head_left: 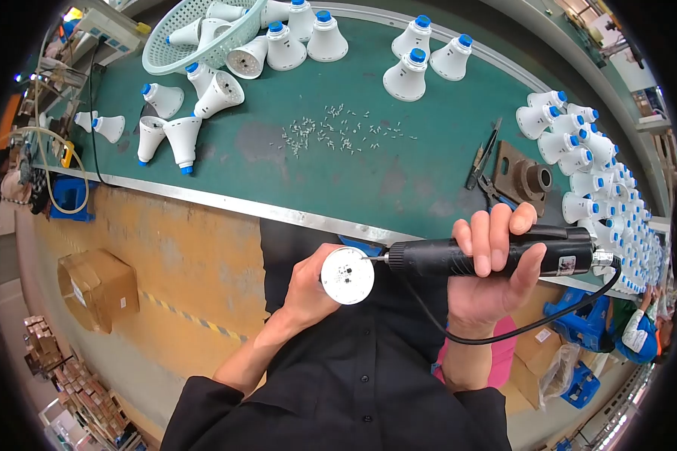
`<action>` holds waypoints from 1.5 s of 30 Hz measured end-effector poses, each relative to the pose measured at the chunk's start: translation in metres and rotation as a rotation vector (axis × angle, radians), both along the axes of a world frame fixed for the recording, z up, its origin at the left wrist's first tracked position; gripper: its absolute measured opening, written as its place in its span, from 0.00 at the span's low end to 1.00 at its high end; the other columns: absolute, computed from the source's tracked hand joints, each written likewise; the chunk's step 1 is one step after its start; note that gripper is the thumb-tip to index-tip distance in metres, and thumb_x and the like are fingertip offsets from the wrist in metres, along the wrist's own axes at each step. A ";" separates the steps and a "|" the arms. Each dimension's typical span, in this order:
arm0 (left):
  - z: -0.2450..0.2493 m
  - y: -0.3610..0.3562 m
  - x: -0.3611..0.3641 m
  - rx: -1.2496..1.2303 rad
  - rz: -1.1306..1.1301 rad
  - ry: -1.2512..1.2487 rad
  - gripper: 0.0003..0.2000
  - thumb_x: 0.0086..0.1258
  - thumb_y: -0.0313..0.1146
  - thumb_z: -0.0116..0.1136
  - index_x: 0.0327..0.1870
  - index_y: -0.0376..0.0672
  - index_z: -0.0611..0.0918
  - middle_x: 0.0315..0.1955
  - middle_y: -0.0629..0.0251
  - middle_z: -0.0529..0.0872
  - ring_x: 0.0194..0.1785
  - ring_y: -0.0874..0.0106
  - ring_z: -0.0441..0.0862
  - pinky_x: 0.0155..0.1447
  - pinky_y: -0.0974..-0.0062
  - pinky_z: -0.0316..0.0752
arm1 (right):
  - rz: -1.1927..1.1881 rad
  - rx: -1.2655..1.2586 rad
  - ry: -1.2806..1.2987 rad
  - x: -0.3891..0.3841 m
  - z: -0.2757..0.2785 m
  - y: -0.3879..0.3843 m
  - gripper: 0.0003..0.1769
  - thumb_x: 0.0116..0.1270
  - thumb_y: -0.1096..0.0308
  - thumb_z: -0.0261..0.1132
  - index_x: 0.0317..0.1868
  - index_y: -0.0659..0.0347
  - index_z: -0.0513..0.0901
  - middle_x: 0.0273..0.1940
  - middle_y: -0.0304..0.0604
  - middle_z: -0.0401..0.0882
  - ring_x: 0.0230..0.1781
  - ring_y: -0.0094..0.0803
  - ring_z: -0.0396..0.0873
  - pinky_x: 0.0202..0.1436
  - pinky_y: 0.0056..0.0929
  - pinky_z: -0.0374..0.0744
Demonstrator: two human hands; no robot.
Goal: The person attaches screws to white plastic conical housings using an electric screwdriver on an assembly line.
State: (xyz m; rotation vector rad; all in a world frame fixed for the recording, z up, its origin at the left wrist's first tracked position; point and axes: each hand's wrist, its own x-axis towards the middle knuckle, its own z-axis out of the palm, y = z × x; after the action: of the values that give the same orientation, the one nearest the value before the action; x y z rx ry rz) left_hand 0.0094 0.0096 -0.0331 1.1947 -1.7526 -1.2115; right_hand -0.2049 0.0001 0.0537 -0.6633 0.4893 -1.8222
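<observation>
Head view. Left hand (307, 289): fingers curled shut around a white bulb housing (347, 275), held in front of the body just below the bench edge, with its round board face turned up to the camera. Right hand (495, 259): closed in a full fist around a black electric screwdriver (436, 257), which is held level; four fingers wrap over the barrel with the thumb beneath. The bit tip touches the rim of the board face. A black cable (530, 325) loops down from the rear of the tool. Containers: a pale green basket (165, 59) lies tipped at the far left of the bench, several white housings with blue caps (203, 30) inside it and more spilled just beside it (182, 137). Three housings (414, 71) stand apart at the far centre, and dense rows (583, 161) stand at the right end. Surface: green bench mat (399, 177) with loose small screws (331, 131) scattered mid-bench; pliers (483, 158) lie beside a brown metal fixture (526, 177). Room: yellowish floor with a cardboard box (98, 289) at left.
</observation>
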 end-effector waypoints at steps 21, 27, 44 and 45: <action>-0.002 -0.002 -0.001 -0.015 -0.036 0.022 0.19 0.54 0.20 0.73 0.48 0.36 0.81 0.38 0.58 0.87 0.41 0.63 0.89 0.45 0.73 0.81 | -0.047 0.061 0.073 0.003 -0.010 -0.005 0.15 0.73 0.53 0.63 0.47 0.53 0.72 0.27 0.30 0.68 0.25 0.21 0.67 0.38 0.26 0.66; -0.004 -0.001 0.000 -0.018 -0.049 0.035 0.19 0.54 0.20 0.73 0.48 0.37 0.81 0.38 0.57 0.87 0.41 0.62 0.89 0.45 0.72 0.81 | -0.035 0.062 0.090 0.004 -0.010 -0.005 0.15 0.73 0.53 0.64 0.47 0.53 0.72 0.27 0.30 0.68 0.25 0.21 0.67 0.38 0.26 0.66; -0.004 0.001 -0.001 -0.054 -0.041 0.021 0.20 0.52 0.19 0.73 0.47 0.39 0.82 0.37 0.58 0.87 0.40 0.60 0.88 0.43 0.71 0.81 | -0.018 0.067 0.109 0.006 -0.009 -0.005 0.15 0.72 0.55 0.65 0.47 0.53 0.72 0.27 0.31 0.68 0.25 0.22 0.68 0.37 0.27 0.67; -0.004 0.001 -0.001 -0.055 -0.040 0.022 0.20 0.52 0.18 0.72 0.47 0.39 0.82 0.37 0.58 0.87 0.40 0.60 0.88 0.43 0.71 0.81 | -0.007 0.065 0.114 0.007 -0.008 -0.005 0.14 0.72 0.55 0.65 0.47 0.53 0.72 0.27 0.31 0.69 0.25 0.22 0.69 0.37 0.27 0.67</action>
State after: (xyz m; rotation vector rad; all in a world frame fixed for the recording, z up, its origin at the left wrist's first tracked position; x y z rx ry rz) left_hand 0.0084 0.0104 -0.0370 1.1157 -1.7899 -1.1879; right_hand -0.1981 -0.0052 0.0455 -0.7244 0.6243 -1.7737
